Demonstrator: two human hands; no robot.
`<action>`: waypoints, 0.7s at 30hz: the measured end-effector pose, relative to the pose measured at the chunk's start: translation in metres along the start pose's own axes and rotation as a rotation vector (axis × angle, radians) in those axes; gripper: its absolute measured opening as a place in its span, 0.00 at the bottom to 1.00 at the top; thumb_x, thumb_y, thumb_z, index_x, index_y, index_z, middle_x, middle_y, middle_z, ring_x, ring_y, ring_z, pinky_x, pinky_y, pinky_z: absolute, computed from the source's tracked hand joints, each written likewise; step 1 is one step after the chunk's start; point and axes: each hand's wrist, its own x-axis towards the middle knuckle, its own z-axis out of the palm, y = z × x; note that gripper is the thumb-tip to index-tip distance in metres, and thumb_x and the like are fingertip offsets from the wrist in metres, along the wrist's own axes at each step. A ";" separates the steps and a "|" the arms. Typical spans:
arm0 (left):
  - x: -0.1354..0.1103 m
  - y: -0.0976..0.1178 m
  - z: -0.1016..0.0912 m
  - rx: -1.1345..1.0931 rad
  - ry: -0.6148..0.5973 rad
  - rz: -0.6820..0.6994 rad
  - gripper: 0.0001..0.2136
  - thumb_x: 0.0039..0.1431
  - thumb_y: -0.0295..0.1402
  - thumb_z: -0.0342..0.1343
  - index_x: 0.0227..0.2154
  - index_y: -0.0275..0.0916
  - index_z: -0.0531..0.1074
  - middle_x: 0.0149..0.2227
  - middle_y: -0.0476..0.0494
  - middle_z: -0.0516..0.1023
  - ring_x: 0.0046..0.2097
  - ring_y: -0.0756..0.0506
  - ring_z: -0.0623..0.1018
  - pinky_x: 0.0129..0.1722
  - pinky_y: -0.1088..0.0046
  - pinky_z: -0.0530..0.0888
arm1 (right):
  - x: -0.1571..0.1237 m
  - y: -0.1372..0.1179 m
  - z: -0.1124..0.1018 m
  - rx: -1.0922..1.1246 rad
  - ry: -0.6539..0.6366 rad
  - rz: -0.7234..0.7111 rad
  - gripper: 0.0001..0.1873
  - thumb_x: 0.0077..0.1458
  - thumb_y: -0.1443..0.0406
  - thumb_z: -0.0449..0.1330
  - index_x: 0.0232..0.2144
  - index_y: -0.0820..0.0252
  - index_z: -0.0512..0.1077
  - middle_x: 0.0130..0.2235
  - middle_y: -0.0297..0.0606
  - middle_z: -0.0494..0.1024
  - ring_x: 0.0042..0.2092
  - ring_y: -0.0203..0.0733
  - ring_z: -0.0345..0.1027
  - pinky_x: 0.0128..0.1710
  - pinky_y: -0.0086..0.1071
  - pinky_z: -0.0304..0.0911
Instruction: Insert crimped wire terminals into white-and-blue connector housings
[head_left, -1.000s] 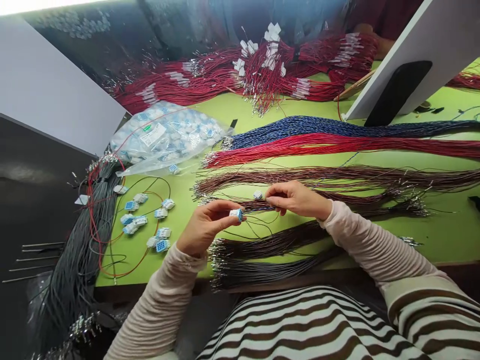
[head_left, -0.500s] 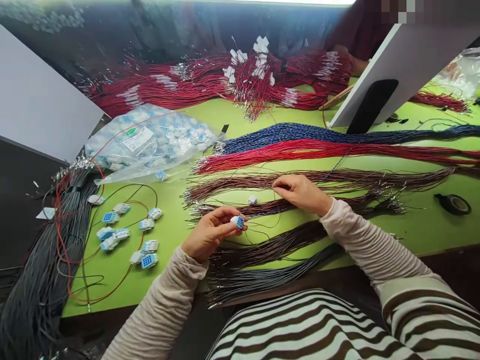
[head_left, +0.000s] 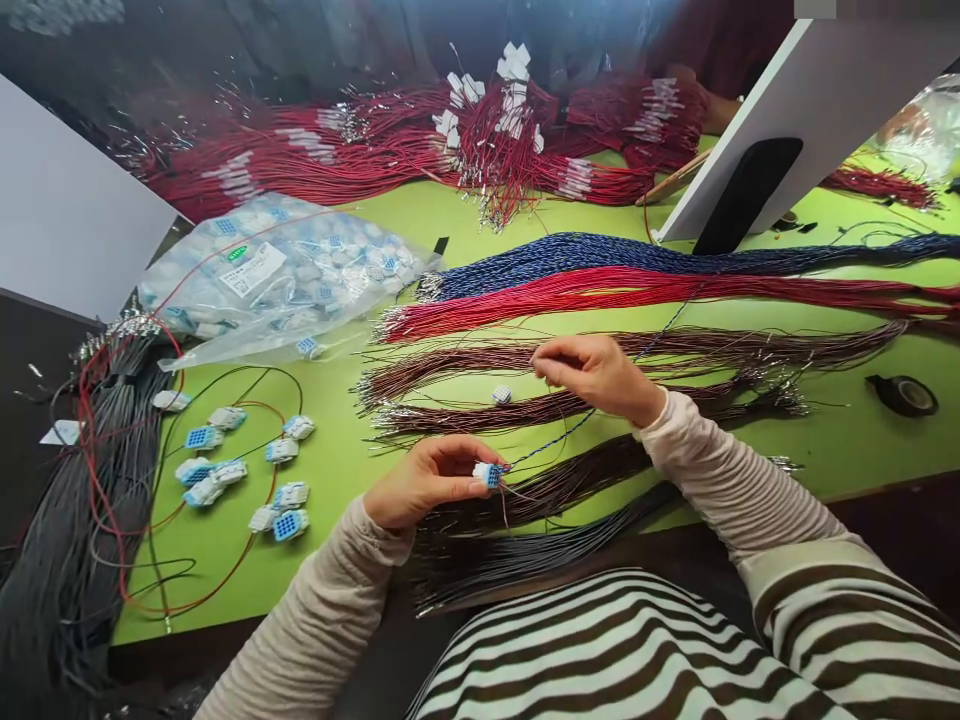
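Blue-and-white connector point(head_left: 490, 475) in the left hand point(head_left: 426, 484), thumb and fingers snug around it, toward the front edge of the desk point(head_left: 334, 425), a blue twisted wire point(head_left: 559, 438) running from it beneath the right hand point(head_left: 600, 376). That one hovers near brown wire bundles point(head_left: 454, 357), fingertips nearly together; whether they grip anything, I can't tell. Loose connectors point(head_left: 289, 525) lie near the desk's front left corner, a clear bag point(head_left: 360, 270) behind them.

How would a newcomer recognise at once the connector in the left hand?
Start at the green table and find the left hand over its near part. That hand pinches a small white-and-blue connector. Unlike the similar connectors lying farther left, this one is held, and a blue-patterned wire leads from it.
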 end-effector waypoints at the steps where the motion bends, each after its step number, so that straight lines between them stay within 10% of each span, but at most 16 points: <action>1: 0.000 0.000 0.000 0.012 -0.023 -0.015 0.12 0.45 0.28 0.67 0.35 0.36 0.77 0.38 0.39 0.81 0.38 0.46 0.80 0.40 0.72 0.76 | 0.000 -0.003 0.006 -0.009 -0.083 -0.045 0.10 0.58 0.64 0.57 0.34 0.66 0.75 0.30 0.36 0.77 0.30 0.32 0.67 0.32 0.26 0.61; 6: 0.003 -0.003 -0.004 0.063 -0.014 0.006 0.12 0.46 0.28 0.67 0.36 0.35 0.76 0.37 0.40 0.81 0.37 0.47 0.79 0.41 0.72 0.75 | 0.012 -0.009 0.040 -0.299 -0.376 -0.191 0.07 0.57 0.71 0.57 0.34 0.65 0.76 0.34 0.39 0.78 0.35 0.35 0.69 0.36 0.27 0.59; 13: 0.006 -0.009 -0.009 0.058 0.086 -0.001 0.15 0.43 0.30 0.69 0.35 0.34 0.75 0.36 0.44 0.80 0.36 0.48 0.78 0.41 0.70 0.73 | 0.045 -0.016 0.074 -0.707 -0.408 -0.151 0.13 0.61 0.65 0.52 0.35 0.63 0.76 0.40 0.43 0.75 0.42 0.40 0.67 0.36 0.29 0.56; 21: 0.008 -0.010 -0.010 -0.011 0.126 0.039 0.16 0.41 0.30 0.70 0.34 0.34 0.75 0.31 0.47 0.80 0.32 0.51 0.77 0.37 0.74 0.73 | 0.059 -0.014 0.080 -0.503 -0.405 -0.128 0.11 0.57 0.70 0.54 0.37 0.64 0.76 0.41 0.43 0.77 0.43 0.40 0.69 0.41 0.30 0.60</action>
